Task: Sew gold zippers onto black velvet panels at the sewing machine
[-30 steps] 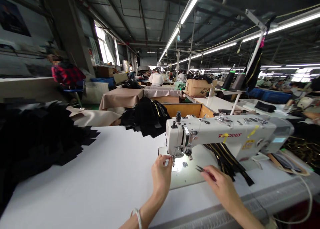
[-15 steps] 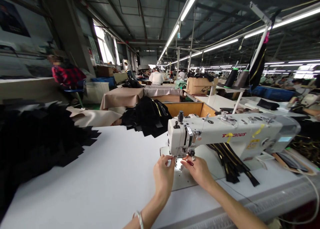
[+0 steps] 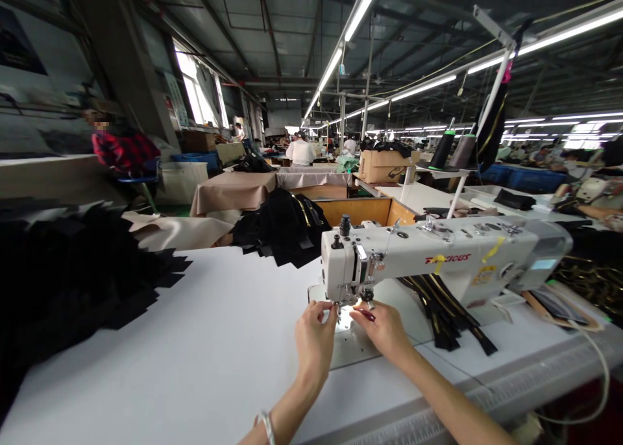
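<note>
A white sewing machine point(image 3: 413, 247) stands on the worktable, its needle area brightly lit. Just left of the needle and presser foot point(image 3: 339, 314), my left hand point(image 3: 314, 338) is closed in a pinch; whatever lies between the fingertips is too small to make out. On the other side, my right hand point(image 3: 387, 331) is closed around a slim dark red tool point(image 3: 366, 314), its fingertips close to the needle. The tool's exact kind is not clear. Black zipper strips point(image 3: 440, 302) with gold teeth lie under the machine's arm, right of my right hand.
Dark fabric pieces point(image 3: 82, 270) are piled at the table's left, with another black pile point(image 3: 282, 228) behind. Thread cones point(image 3: 442, 150) stand on a holder at right. A ruler strip point(image 3: 467, 403) runs along the front edge. A person in red plaid point(image 3: 124, 152) sits far left.
The whole view has shifted slightly, so the machine appears a little farther left. Both hands keep nearly the same pinched pose at the needle.
</note>
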A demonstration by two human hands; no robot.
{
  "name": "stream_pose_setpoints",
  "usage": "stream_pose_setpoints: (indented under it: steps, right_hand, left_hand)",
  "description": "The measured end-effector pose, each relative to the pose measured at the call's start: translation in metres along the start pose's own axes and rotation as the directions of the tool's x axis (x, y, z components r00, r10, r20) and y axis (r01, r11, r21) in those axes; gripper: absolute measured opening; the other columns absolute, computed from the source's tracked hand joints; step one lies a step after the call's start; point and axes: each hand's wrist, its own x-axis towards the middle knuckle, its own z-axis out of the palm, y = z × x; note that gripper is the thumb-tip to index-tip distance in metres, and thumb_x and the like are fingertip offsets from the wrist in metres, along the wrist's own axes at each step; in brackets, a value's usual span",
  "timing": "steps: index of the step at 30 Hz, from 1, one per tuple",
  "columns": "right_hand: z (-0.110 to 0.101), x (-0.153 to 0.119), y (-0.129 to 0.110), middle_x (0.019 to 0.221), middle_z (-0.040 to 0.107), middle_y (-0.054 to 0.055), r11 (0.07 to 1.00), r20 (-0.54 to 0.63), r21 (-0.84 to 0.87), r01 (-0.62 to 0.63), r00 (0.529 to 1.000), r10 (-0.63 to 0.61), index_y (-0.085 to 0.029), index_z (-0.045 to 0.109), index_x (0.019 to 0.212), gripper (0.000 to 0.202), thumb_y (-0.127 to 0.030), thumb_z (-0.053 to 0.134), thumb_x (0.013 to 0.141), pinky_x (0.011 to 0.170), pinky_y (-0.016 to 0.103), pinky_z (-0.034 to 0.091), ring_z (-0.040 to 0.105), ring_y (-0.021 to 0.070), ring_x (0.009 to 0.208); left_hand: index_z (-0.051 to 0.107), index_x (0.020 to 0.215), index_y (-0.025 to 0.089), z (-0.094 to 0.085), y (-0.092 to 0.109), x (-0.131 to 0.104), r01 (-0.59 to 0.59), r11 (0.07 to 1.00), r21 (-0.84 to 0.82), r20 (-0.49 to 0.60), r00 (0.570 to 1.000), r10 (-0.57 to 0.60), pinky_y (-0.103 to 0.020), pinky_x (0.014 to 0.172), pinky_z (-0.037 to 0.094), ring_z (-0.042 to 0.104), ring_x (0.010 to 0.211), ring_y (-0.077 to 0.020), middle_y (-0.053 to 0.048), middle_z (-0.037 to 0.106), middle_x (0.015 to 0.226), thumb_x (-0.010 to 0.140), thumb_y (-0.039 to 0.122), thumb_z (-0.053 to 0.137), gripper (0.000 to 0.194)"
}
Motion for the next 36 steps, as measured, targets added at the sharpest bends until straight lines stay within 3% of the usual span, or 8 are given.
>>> stream_pose_setpoints:
  steps: [4,8,15,22,30,36]
  right_hand:
    - [0.003,0.0,0.0,0.073,0.071,0.002,0.998,0.015,-0.056,-0.002,1.0,0.003,-0.023,0.07,0.075,0.043,-0.046,0.043,0.101,0.06,0.025,0.036,0.066,0.0174,0.067]
    - [-0.003,-0.005,0.008,0.074,0.07,0.003,0.991,-0.04,-0.113,-0.075,0.997,0.071,-0.022,0.067,0.076,0.04,-0.043,0.043,0.1,0.058,0.026,0.033,0.065,0.0178,0.065]
    - [-0.008,-0.005,0.018,0.076,0.07,0.002,0.973,-0.086,-0.155,-0.168,0.984,0.156,-0.022,0.066,0.079,0.029,-0.038,0.048,0.096,0.056,0.027,0.029,0.063,0.0173,0.064]
    - [-0.005,-0.006,0.02,0.079,0.072,0.004,0.964,-0.123,-0.154,-0.214,0.973,0.197,-0.021,0.067,0.083,0.029,-0.039,0.049,0.096,0.056,0.028,0.028,0.064,0.019,0.066]
    - [-0.004,-0.007,0.023,0.077,0.07,0.004,0.973,-0.161,-0.09,-0.215,0.967,0.199,-0.021,0.069,0.087,0.032,-0.042,0.047,0.096,0.057,0.028,0.032,0.06,0.0185,0.064]
    - [-0.008,-0.002,0.019,0.099,0.067,0.012,0.988,-0.177,0.043,-0.145,0.973,0.151,-0.02,0.07,0.086,0.023,-0.036,0.054,0.089,0.078,0.036,0.044,0.057,0.0285,0.094]
  left_hand:
    - [0.069,0.065,0.018,0.0,0.0,0.0,0.029,1.0,0.008,-0.001,1.0,-0.029,-0.031,0.058,0.04,0.052,0.057,-0.022,-0.005,0.055,0.057,0.073,0.058,0.051,0.044]
    - [0.071,0.068,0.018,0.0,-0.002,0.0,0.033,0.999,0.011,0.006,0.999,-0.033,-0.031,0.058,0.041,0.055,0.06,-0.0238,-0.006,0.059,0.057,0.074,0.056,0.052,0.043]
    - [0.071,0.069,0.02,0.001,-0.004,-0.001,0.015,0.999,0.034,0.017,1.0,-0.015,-0.029,0.058,0.04,0.056,0.061,-0.0217,-0.005,0.064,0.066,0.076,0.044,0.052,0.032]
    - [0.068,0.067,0.019,0.002,0.0,-0.001,0.014,0.997,0.072,0.007,1.0,-0.014,-0.027,0.057,0.035,0.055,0.058,-0.0184,-0.002,0.061,0.066,0.077,0.031,0.055,0.02]
    - [0.069,0.069,0.019,0.002,0.0,0.0,0.007,0.997,0.073,0.027,1.0,-0.009,-0.026,0.056,0.033,0.053,0.057,-0.0176,-0.002,0.06,0.066,0.079,0.031,0.056,0.02]
    - [0.068,0.069,0.018,0.004,-0.003,0.001,0.005,0.999,0.052,0.04,0.999,-0.007,-0.027,0.056,0.032,0.052,0.059,-0.0181,-0.002,0.059,0.065,0.079,0.034,0.054,0.023]
